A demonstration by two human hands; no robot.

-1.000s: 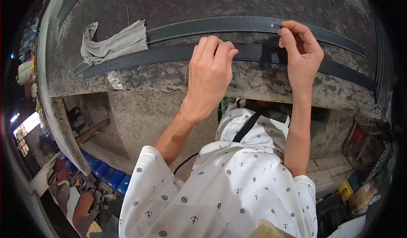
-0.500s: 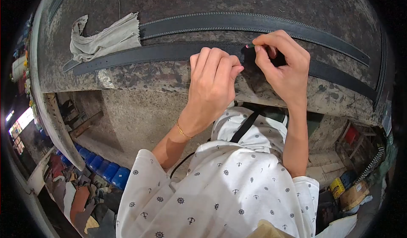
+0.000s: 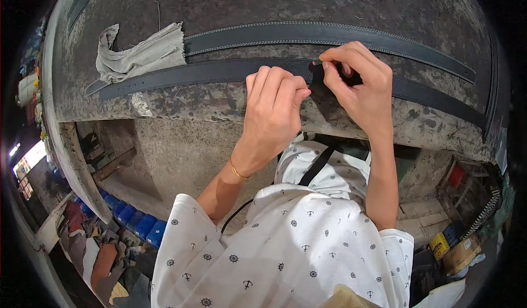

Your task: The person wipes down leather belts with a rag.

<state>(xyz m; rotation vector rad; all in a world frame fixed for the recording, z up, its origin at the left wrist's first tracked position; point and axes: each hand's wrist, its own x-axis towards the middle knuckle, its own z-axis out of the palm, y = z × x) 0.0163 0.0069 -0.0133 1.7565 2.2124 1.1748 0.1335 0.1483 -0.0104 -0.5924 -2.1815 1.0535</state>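
A black leather belt [image 3: 208, 73] lies lengthwise along the near edge of the bench, with holes near its left end. My left hand [image 3: 274, 99] is closed over the middle of this belt, fingers curled and pressed together; its fingertips are hidden. Just to the right, my right hand [image 3: 365, 83] pinches a small dark green stick [image 3: 319, 63] with a pink tip, held over the belt. The stick's other end is hidden in the hand. Behind lies a second black belt [image 3: 252, 36] with pale stitching along its edges.
A crumpled grey rag [image 3: 145, 54] lies across the belts' left ends. More dark straps [image 3: 492, 83] lie at the bench's right side. The worn bench [image 3: 208, 102] has an open space below. Blue containers [image 3: 144, 225] and scraps [image 3: 104, 264] are on the floor at left.
My right hand has shifted slightly left with the green stick, closer to my left hand. My left hand keeps its closed pose on the belt. The view has moved a little.
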